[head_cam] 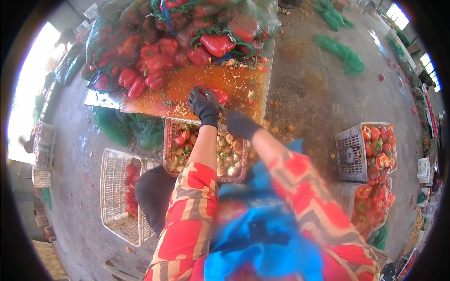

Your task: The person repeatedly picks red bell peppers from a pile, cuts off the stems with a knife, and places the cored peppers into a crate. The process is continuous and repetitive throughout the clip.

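My left hand (205, 103), in a dark grey glove, presses a red bell pepper (220, 96) down near the front edge of the wet, orange-stained tabletop (232, 80). Seeds and scraps are scattered around it. Just right of the pepper, by its near end, is my right hand (242, 124), gloved too and blurred by motion. Something thin and dark (224, 109) lies between that hand and the pepper, too blurred to name. Below both hands stands a red plastic crate (169, 147) holding pepper cores and trimmings. Loose red bell peppers (154, 61) are heaped at the table's back left.
Green mesh sacks (242, 21) full of peppers cover the table's far side. A white crate (117, 196) with red pepper pieces stands at left. Pepper-filled crates (351, 154) stand on the right. Green netting (341, 56) lies on the concrete floor.
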A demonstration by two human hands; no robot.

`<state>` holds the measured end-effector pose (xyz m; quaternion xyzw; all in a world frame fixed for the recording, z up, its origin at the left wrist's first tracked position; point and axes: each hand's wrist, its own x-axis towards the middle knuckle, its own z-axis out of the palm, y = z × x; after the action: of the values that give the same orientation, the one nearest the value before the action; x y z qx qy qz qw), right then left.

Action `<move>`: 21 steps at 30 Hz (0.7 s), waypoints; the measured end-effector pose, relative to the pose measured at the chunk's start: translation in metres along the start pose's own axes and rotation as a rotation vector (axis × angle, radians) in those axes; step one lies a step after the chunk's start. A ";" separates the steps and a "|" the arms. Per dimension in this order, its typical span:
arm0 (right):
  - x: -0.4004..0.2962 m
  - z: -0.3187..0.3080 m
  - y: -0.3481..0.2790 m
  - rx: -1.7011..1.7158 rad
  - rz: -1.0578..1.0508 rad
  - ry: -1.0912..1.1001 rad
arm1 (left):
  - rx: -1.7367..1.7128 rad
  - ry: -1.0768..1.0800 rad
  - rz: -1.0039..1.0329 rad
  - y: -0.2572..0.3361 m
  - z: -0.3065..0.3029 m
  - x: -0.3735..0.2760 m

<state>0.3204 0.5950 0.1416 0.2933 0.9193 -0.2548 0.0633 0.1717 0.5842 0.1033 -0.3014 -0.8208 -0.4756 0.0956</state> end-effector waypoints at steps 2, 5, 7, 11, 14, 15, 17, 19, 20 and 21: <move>-0.022 0.016 0.017 0.002 -0.047 0.034 | 0.068 0.029 0.013 -0.004 0.004 0.000; -0.044 0.019 0.040 0.223 -0.089 0.282 | 0.086 -0.100 -0.144 0.016 -0.006 -0.005; -0.049 0.013 0.039 0.636 0.006 0.331 | 0.100 -0.192 -0.206 0.020 -0.013 -0.007; -0.026 0.001 0.015 1.356 0.044 0.330 | -0.085 -0.321 -0.144 0.011 -0.015 -0.016; 0.024 0.039 0.029 0.967 -0.048 0.687 | -0.266 -0.389 -0.109 -0.013 -0.002 -0.016; 0.026 0.036 0.023 0.924 0.009 0.720 | -0.325 -0.410 -0.117 -0.025 0.000 -0.015; 0.021 0.030 0.023 0.798 0.133 0.745 | -0.458 -0.510 -0.227 -0.011 -0.013 -0.014; 0.013 0.019 0.017 0.643 0.214 0.709 | -0.625 -0.561 -0.299 -0.014 -0.025 -0.008; 0.016 0.016 0.019 0.666 0.267 0.669 | -0.776 -0.607 -0.394 -0.016 -0.034 -0.003; 0.018 0.014 0.021 0.680 0.268 0.673 | -0.961 -0.687 -0.486 -0.024 -0.043 0.002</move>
<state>0.3166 0.6120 0.1162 0.4790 0.7077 -0.4209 -0.3041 0.1502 0.5402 0.1096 -0.2512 -0.5448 -0.6751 -0.4293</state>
